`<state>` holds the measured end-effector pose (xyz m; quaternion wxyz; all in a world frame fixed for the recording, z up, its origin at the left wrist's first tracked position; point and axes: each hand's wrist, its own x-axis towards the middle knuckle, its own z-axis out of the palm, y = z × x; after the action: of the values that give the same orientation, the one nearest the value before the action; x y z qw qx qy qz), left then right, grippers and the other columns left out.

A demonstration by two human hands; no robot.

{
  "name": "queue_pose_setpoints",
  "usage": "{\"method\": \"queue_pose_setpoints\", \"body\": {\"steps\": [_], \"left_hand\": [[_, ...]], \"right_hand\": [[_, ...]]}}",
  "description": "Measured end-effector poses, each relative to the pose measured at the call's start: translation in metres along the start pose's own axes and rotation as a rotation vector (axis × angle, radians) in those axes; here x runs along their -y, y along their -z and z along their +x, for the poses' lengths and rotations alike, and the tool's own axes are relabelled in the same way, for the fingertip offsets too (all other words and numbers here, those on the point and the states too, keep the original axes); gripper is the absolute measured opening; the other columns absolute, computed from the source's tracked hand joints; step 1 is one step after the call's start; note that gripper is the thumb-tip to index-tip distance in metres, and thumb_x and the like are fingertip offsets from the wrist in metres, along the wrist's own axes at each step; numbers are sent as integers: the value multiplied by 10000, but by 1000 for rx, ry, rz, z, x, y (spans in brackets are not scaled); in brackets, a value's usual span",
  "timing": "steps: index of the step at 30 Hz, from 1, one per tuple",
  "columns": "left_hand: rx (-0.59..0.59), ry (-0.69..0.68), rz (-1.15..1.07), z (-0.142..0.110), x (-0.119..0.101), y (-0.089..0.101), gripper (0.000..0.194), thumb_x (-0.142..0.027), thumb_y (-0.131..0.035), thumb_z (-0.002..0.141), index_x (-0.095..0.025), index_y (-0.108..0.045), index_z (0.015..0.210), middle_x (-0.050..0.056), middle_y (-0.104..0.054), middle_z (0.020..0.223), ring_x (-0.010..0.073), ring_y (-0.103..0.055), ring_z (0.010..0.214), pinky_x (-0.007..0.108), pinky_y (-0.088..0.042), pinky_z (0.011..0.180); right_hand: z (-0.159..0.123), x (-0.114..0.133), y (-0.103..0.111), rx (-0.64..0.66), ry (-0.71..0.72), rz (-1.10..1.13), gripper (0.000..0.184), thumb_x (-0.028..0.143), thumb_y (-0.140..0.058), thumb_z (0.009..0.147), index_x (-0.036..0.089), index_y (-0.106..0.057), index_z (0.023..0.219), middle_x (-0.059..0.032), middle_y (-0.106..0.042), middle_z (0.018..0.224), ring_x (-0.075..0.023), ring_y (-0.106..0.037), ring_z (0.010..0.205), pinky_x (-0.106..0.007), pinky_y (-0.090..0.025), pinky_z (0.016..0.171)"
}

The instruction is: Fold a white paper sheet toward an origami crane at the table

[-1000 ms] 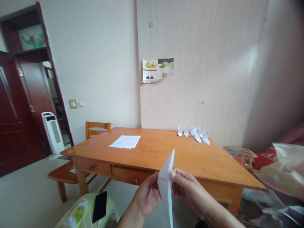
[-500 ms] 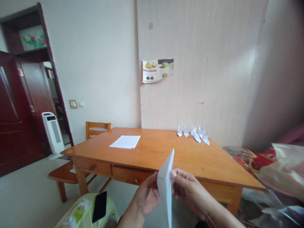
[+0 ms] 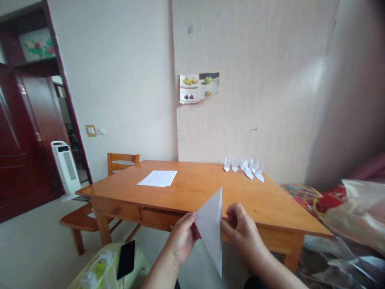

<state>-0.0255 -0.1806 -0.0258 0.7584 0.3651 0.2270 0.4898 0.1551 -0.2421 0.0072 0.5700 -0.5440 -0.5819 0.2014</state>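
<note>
Folded paper [image 3: 212,228] has turned broadside between both hands.

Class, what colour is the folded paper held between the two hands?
White and plain; the folded paper shows best in the head view, pinched by the left hand and right hand.

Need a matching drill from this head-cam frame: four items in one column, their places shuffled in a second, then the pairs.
Items:
1. folded white paper
2. flat printed sheet
3. small folded paper figures
4. black phone

Places:
A. far right part of the wooden table, near the wall
B. on the green stool, lower left
C. pinched between the left hand and right hand
D. lying on the table's left part, near the chair

Pairs: 1-C, 2-D, 3-A, 4-B
</note>
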Motion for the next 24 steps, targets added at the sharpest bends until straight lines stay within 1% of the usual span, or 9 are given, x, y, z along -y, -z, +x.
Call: {"method": "queue_pose_setpoints", "body": {"steps": [2, 5, 9, 12, 14, 16, 18, 21, 24], "left_hand": [[-34, -24, 35, -1, -1, -2, 312, -425, -767, 781, -148, -639, 844, 15, -635, 719, 124, -578, 622, 226, -374, 552], [-85, -67, 68, -1, -3, -5, 337, -437, -783, 758, -150, -610, 795, -2, -600, 670, 107, -540, 583, 219, -346, 535], [-125, -149, 83, -1, -4, -7, 360, -433, -786, 755, -149, -567, 725, -24, -547, 629, 80, -476, 554, 211, -330, 535], [-186, -209, 121, -1, -5, -9, 346, -430, -790, 752, -148, -589, 757, -26, -553, 659, 77, -466, 584, 207, -333, 549], [-207, -237, 178, -1, -5, -10, 347, -453, -776, 762, -147, -614, 789, -12, -584, 700, 85, -481, 616, 209, -342, 565], [-221, -265, 243, -1, -5, -11, 359, -480, -761, 770, -145, -633, 796, -3, -600, 716, 92, -487, 632, 212, -346, 576], [-240, -293, 282, -1, -5, -12, 371, -499, -757, 765, -145, -648, 791, -6, -597, 703, 93, -480, 626, 215, -350, 581], [-262, -315, 299, -1, -5, -14, 378, -512, -760, 753, -150, -659, 783, -13, -590, 687, 94, -476, 617, 216, -358, 585], [-243, -317, 346, -3, -6, -16, 374, -518, -739, 775, -150, -674, 792, 0, -609, 706, 105, -492, 631, 219, -380, 596]], "right_hand": [[-1, -1, 1, 9, 48, -102, 159, 293, -668, 799, 242, -518, 793, 24, -513, 680, -155, -469, 613, -283, -348, 570], [-2, 1, 3, 76, 124, -141, 76, 252, -628, 807, 237, -585, 747, 6, -530, 677, -159, -474, 618, -284, -346, 577], [-2, 11, 5, 184, 128, -103, 169, 225, -539, 842, 226, -653, 716, -19, -583, 704, -182, -533, 675, -298, -374, 628], [-2, 20, 6, 264, 7, 22, 207, 217, -506, 826, 211, -690, 731, -27, -625, 714, -197, -560, 708, -309, -393, 657], [-2, 26, 7, 313, -109, 156, 205, 240, -518, 814, 199, -718, 798, -27, -657, 735, -198, -568, 712, -315, -406, 675], [-2, 29, 8, 335, -178, 289, 203, 269, -540, 808, 192, -727, 829, -29, -679, 756, -201, -581, 738, -320, -420, 712], [-2, 29, 8, 331, -210, 350, 198, 276, -546, 804, 193, -726, 809, -28, -683, 755, -195, -579, 749, -309, -417, 713], [-2, 24, 7, 335, -250, 353, 180, 295, -563, 820, 195, -712, 809, -26, -676, 760, -174, -554, 715, -274, -375, 628], [-2, 16, 3, 361, -231, 404, 244, 420, -643, 837, 187, -696, 885, -32, -678, 798, -160, -544, 682, -270, -371, 620]]}}
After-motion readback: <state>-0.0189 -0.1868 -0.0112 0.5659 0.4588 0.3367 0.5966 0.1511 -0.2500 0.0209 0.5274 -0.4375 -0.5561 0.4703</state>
